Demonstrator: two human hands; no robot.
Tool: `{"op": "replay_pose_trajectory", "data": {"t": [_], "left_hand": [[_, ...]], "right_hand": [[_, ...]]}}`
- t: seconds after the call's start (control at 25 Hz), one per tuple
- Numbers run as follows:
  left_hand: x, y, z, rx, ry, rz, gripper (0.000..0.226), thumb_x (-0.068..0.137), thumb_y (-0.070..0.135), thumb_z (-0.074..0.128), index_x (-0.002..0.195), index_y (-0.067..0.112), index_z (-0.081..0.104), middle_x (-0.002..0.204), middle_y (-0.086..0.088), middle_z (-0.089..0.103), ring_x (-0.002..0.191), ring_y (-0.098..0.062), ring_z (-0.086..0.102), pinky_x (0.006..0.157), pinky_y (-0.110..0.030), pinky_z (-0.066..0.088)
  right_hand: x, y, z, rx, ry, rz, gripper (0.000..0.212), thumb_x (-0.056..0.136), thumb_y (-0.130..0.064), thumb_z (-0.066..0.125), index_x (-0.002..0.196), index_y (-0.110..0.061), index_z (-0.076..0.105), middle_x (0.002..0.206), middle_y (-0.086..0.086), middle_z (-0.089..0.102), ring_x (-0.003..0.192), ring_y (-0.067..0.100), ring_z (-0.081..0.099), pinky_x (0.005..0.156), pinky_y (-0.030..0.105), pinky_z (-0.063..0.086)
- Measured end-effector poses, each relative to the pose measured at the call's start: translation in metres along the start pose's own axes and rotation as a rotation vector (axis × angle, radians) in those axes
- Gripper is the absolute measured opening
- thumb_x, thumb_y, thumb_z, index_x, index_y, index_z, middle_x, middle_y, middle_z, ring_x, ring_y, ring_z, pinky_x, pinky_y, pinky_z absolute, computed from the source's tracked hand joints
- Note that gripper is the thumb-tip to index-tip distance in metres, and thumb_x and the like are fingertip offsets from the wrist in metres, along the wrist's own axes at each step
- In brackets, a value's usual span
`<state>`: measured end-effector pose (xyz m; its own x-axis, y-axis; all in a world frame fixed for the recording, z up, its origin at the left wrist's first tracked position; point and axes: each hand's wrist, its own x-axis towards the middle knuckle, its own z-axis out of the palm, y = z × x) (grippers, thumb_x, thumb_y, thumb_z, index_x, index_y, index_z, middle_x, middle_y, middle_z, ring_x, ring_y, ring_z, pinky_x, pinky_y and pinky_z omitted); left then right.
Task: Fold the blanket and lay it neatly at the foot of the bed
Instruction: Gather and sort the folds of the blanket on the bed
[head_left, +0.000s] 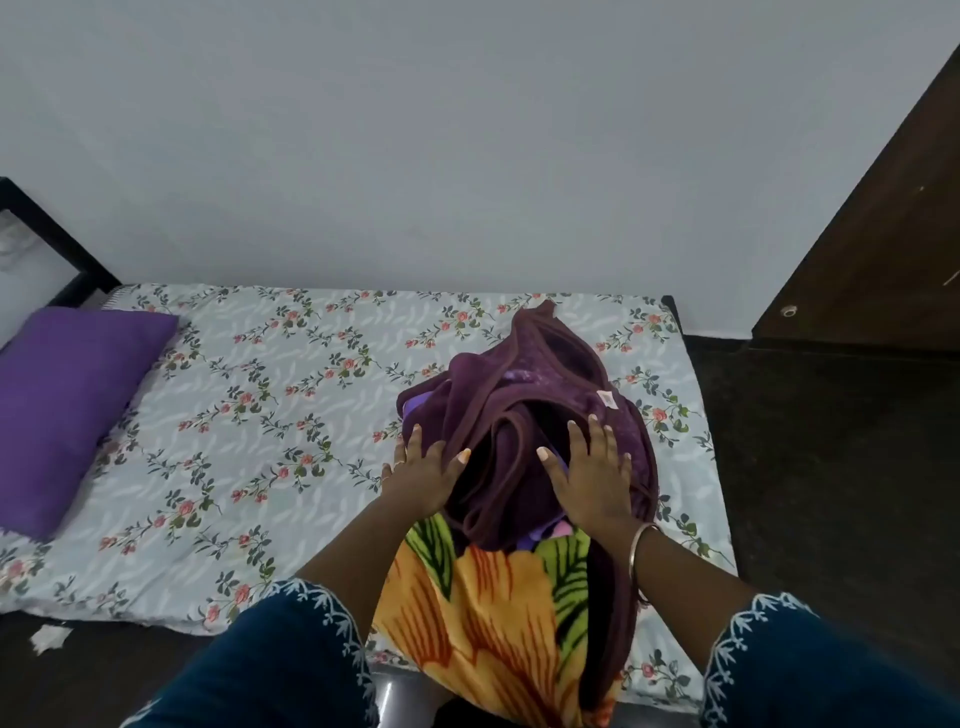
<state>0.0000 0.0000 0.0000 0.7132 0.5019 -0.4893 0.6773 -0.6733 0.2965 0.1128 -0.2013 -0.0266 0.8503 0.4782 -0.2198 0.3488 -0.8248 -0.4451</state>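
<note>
Crumpled maroon fleece blanket with orange floral side (524, 431) heaped on floral-sheeted bed (270, 415), right end, hanging over near edge. 2 hands on it: left hand (423, 475) and right hand (592, 478) flat, fingers spread, apparently pressing, not gripping. Purple pillow (67, 405) far left.

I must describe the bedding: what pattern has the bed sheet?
Pale sheet with small pink flowers and green leaves, clearest in the head view.

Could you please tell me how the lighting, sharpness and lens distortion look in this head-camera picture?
Head view: soft, even light, no glare or hard shadows; the blanket's folds go nearly black between the left hand and right hand; wide-angle distortion bends the bed edges and tilts the wooden door; detail is slightly soft, the sleeves at the bottom blurriest.
</note>
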Motion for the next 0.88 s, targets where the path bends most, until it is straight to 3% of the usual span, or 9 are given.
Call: {"op": "replay_pose_trajectory", "data": {"t": [0.08, 0.12, 0.2, 0.24, 0.44, 0.52, 0.64, 0.76, 0.88], "left_hand": [[0.013, -0.001, -0.004, 0.013, -0.055, 0.042, 0.069, 0.094, 0.065, 0.024, 0.146, 0.021, 0.031, 0.16, -0.011, 0.001, 0.146, -0.036, 0.005, 0.115, -0.054, 0.016], [0.021, -0.001, -0.007, 0.011, -0.081, 0.085, 0.067, 0.094, 0.063, 0.026, 0.141, 0.018, 0.04, 0.158, -0.014, 0.014, 0.144, -0.036, 0.014, 0.113, -0.051, 0.023], [0.037, 0.002, -0.014, -0.006, -0.096, 0.18, 0.059, 0.095, 0.059, 0.033, 0.123, 0.013, 0.057, 0.134, -0.011, 0.046, 0.13, -0.032, 0.041, 0.103, -0.044, 0.038], [0.042, 0.006, -0.018, -0.002, -0.095, 0.207, 0.053, 0.095, 0.054, 0.038, 0.115, 0.011, 0.061, 0.122, -0.008, 0.051, 0.12, -0.028, 0.048, 0.098, -0.042, 0.041], [0.07, 0.012, -0.037, -0.03, -0.081, 0.325, 0.035, 0.095, 0.039, 0.049, 0.107, 0.01, 0.063, 0.114, -0.003, 0.056, 0.11, -0.023, 0.054, 0.093, -0.038, 0.044], [0.077, 0.011, -0.041, -0.043, -0.105, 0.365, 0.034, 0.095, 0.036, 0.05, 0.114, 0.011, 0.062, 0.121, -0.003, 0.055, 0.117, -0.024, 0.052, 0.097, -0.032, 0.04], [0.084, 0.009, -0.047, -0.068, -0.144, 0.412, 0.036, 0.097, 0.03, 0.05, 0.125, 0.009, 0.058, 0.137, -0.008, 0.049, 0.13, -0.02, 0.041, 0.095, -0.02, 0.028], [0.09, 0.008, -0.051, -0.11, -0.111, 0.447, 0.038, 0.097, 0.031, 0.051, 0.129, 0.012, 0.054, 0.139, -0.007, 0.048, 0.128, -0.019, 0.043, 0.093, -0.018, 0.028], [0.095, 0.014, -0.054, -0.146, -0.042, 0.542, 0.059, 0.092, 0.028, 0.058, 0.145, 0.023, 0.033, 0.155, -0.005, 0.026, 0.137, -0.024, 0.035, 0.11, -0.039, 0.033]], "right_hand": [[0.014, 0.001, 0.0, -0.037, -0.015, 0.033, 0.064, 0.092, -0.063, 0.022, 0.143, -0.026, 0.035, 0.159, 0.007, 0.008, 0.146, 0.03, 0.001, 0.114, 0.058, 0.009], [0.023, 0.002, -0.001, -0.061, -0.03, 0.041, 0.058, 0.094, -0.06, 0.024, 0.14, -0.027, 0.04, 0.159, 0.007, 0.008, 0.146, 0.031, 0.002, 0.114, 0.059, 0.01], [0.041, 0.005, -0.004, -0.085, -0.067, 0.081, 0.049, 0.096, -0.054, 0.03, 0.135, -0.028, 0.047, 0.158, 0.007, 0.009, 0.145, 0.033, 0.004, 0.113, 0.06, 0.013], [0.047, 0.005, -0.004, -0.103, -0.091, 0.097, 0.046, 0.096, -0.051, 0.034, 0.134, -0.028, 0.048, 0.158, 0.008, 0.009, 0.144, 0.034, 0.006, 0.113, 0.06, 0.014], [0.081, 0.004, -0.003, -0.112, -0.178, 0.198, 0.05, 0.091, -0.043, 0.05, 0.139, -0.028, 0.042, 0.158, 0.008, 0.007, 0.143, 0.037, 0.008, 0.112, 0.06, 0.018], [0.091, 0.004, 0.005, -0.111, -0.247, 0.269, 0.057, 0.092, -0.042, 0.049, 0.143, -0.025, 0.033, 0.159, 0.009, 0.005, 0.145, 0.035, 0.004, 0.112, 0.061, 0.017], [0.095, -0.001, 0.012, -0.13, -0.301, 0.337, 0.057, 0.09, -0.038, 0.052, 0.141, -0.018, 0.035, 0.152, 0.01, 0.025, 0.141, 0.034, 0.021, 0.11, 0.063, 0.019], [0.087, -0.014, 0.014, -0.056, -0.044, 0.272, 0.044, 0.085, -0.019, 0.058, 0.129, -0.021, 0.051, 0.136, 0.009, 0.044, 0.118, 0.035, 0.053, 0.106, 0.052, 0.034], [0.069, -0.056, 0.012, 0.146, 0.291, 0.102, 0.037, 0.075, -0.002, 0.056, 0.102, -0.023, 0.066, 0.112, 0.005, 0.062, 0.095, 0.032, 0.064, 0.086, 0.041, 0.05]]}}
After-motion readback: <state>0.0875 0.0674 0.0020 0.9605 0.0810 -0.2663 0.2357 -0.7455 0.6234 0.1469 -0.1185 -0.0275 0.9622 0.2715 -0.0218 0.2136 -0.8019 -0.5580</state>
